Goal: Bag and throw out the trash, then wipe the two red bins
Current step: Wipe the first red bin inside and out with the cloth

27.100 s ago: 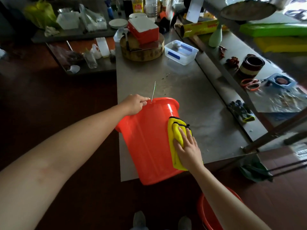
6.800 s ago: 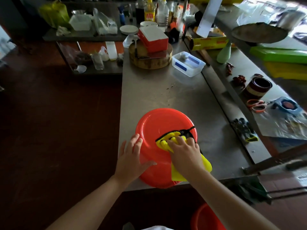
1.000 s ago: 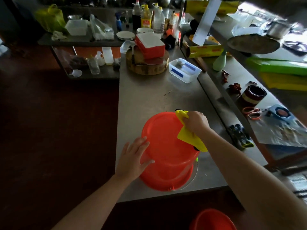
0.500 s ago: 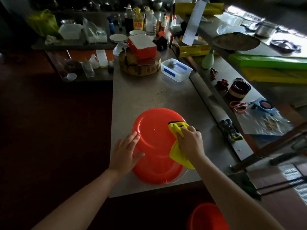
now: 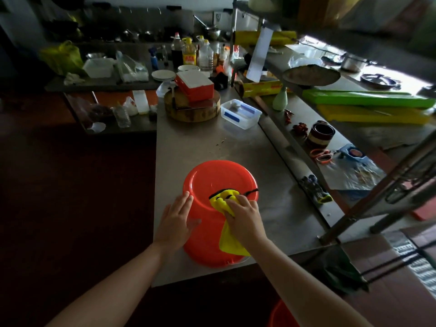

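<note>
A red bin (image 5: 219,182) stands upside down on the steel table (image 5: 200,142), near its front edge. My right hand (image 5: 244,214) presses a yellow cloth (image 5: 226,201) with black trim onto the near part of the bin's upturned bottom. The cloth's loose end hangs down the bin's side. My left hand (image 5: 175,220) lies flat with spread fingers against the bin's left side and holds nothing. A second red bin (image 5: 282,315) shows only as a rim on the floor at the bottom edge.
A round wooden block with a red box (image 5: 193,100) and a clear plastic tub (image 5: 240,113) stand farther back on the table. Bottles crowd the far end. A metal rack with rolls, a jar (image 5: 320,134) and scissors runs along the right. Dark floor lies left.
My right hand has slid the cloth from the right rim of the bin's bottom toward its near middle. My left hand stays on the bin's left side.
</note>
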The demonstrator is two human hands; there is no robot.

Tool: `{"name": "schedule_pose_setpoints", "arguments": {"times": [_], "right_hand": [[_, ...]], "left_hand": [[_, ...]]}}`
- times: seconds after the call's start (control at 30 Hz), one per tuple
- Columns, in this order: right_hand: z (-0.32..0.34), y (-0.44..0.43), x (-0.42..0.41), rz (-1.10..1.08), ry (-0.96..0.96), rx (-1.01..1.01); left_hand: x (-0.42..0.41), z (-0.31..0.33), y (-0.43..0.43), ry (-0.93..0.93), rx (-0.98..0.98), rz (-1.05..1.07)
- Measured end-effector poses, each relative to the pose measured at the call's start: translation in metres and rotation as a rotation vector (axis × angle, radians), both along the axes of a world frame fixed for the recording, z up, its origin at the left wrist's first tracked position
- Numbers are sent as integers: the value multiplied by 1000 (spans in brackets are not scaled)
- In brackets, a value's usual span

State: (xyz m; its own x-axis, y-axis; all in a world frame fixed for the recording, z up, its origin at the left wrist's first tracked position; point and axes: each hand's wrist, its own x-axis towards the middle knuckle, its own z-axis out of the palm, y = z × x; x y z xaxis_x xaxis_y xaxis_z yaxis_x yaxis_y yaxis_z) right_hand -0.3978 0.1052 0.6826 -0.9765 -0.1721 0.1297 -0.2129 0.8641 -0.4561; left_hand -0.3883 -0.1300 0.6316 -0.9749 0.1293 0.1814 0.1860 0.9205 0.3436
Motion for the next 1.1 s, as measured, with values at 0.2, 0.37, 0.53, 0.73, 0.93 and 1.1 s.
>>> {"name": "schedule_pose_setpoints", "arguments": {"times": [0.2,0.37,0.53,0.73,0.93,1.1], "right_hand": [[1,15,-8,-67,69,-233],[14,33,-25,-154,84,-459],[30,57,-36,-233,92,-559],[40,103,-36,-369,53,-573],[25,170,-19,-450,-94,-752],[10,224,-3,-531,-178,-743]], "left_hand": [[18,18,24,136,189,-15],[35,44,64,-61,337,-296],[28,72,123,-196,647,-343],[6,79,171,-96,563,-205],[-28,102,217,-119,403,-199],[-57,116,263,-248,202,-363]]}}
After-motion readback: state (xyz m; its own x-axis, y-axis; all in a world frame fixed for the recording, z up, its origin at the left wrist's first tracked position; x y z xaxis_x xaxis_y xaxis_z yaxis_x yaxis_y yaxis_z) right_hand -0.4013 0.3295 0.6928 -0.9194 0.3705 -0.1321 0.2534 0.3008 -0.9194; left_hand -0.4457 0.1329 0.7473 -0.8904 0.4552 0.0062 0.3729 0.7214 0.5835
